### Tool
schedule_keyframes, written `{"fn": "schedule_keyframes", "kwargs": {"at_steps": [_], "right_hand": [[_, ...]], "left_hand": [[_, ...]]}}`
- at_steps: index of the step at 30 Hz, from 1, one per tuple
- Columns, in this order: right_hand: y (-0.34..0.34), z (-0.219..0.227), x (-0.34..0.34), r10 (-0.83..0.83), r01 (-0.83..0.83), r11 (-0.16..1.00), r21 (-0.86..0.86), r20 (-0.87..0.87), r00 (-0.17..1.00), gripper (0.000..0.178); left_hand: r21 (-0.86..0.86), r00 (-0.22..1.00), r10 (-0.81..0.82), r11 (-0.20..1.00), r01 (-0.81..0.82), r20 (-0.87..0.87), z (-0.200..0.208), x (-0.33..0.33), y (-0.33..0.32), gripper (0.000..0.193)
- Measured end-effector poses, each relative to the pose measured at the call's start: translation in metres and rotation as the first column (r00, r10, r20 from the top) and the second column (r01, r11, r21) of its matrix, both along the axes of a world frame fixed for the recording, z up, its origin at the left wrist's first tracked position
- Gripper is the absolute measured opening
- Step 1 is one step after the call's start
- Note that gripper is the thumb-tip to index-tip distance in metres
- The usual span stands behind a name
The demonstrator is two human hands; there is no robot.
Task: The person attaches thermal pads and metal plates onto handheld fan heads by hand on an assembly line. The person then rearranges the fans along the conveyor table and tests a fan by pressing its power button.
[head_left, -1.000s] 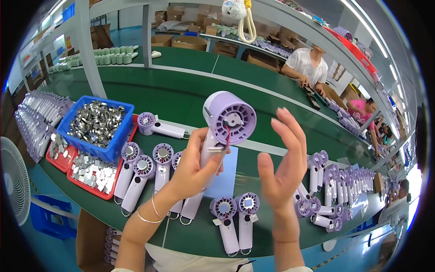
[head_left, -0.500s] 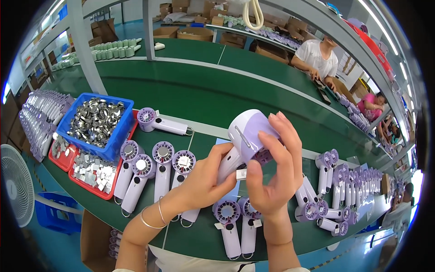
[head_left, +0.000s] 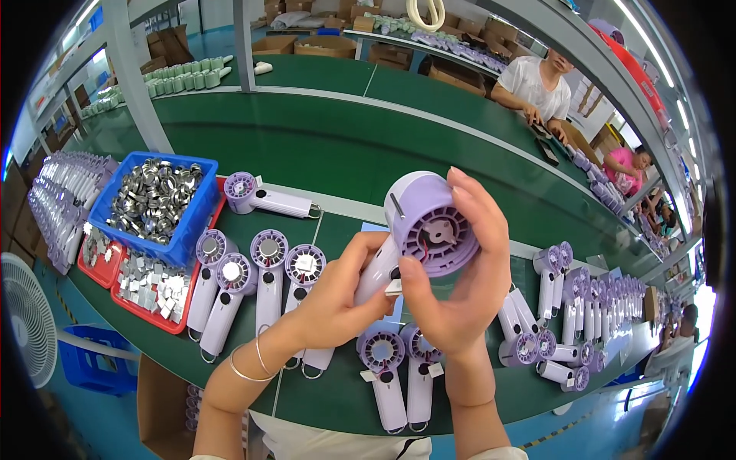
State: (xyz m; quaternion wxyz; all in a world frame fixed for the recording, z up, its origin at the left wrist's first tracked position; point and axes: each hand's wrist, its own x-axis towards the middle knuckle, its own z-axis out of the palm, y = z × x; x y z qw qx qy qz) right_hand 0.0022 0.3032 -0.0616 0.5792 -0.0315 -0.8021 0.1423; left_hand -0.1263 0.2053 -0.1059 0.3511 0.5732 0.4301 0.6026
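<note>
Between my hands is a lilac and white handheld fan (head_left: 415,201), held tilted above the green bench. My left hand (head_left: 337,303) wraps its handle, while the fingers and thumb of my right hand (head_left: 469,284) grip the round head. The open face of the head shows a purple slotted ring, a grey centre part and a bit of red wire. A small white block (head_left: 393,288) sits at the handle beside my left fingertips. Just below my hands lie two fans (head_left: 390,402) with purple slotted heads and small white tabs beside them.
At left, a blue bin (head_left: 201,230) of round metal caps stands by a red tray (head_left: 181,325) of small whitish square pieces. Several fans (head_left: 268,285) lie beside it; more fans (head_left: 583,307) crowd the right. A co-worker in white (head_left: 540,88) sits across the bench.
The fan's head has turned, so its slotted open face now shows where mostly the smooth outer casing showed before. Both hands still hold it.
</note>
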Motion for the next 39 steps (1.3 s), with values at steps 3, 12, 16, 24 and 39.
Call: {"fn": "schedule_keyframes", "kwargs": {"at_steps": [3, 12, 16, 24, 39], "right_hand": [[0.001, -0.001, 0.002, 0.06, -0.059, 0.996, -0.067, 0.01, 0.998, 0.059], [0.004, -0.002, -0.006, 0.158, -0.172, 0.972, -0.158, -0.101, 0.982, 0.051], [0.004, -0.001, -0.004, 0.206, -0.221, 0.962, -0.16, -0.107, 0.973, 0.053], [0.005, -0.001, -0.003, 0.289, -0.3, 0.949, -0.093, -0.119, 0.95, 0.058], [0.01, 0.002, -0.004, 0.204, -0.201, 0.979, -0.039, 0.105, 0.973, 0.031]], "left_hand": [[-0.006, 0.992, -0.049, 0.999, 0.05, 0.117, -0.003, 0.002, 0.002, 0.044], [-0.01, 0.988, -0.065, 0.998, 0.067, 0.143, 0.002, 0.004, -0.001, 0.043], [0.004, 0.991, -0.059, 0.998, 0.059, 0.121, 0.002, 0.004, -0.001, 0.043], [0.022, 0.993, -0.051, 0.999, 0.049, 0.103, 0.003, 0.006, -0.005, 0.045], [-0.062, 0.973, -0.034, 0.997, 0.049, 0.228, 0.006, 0.002, -0.007, 0.037]]}}
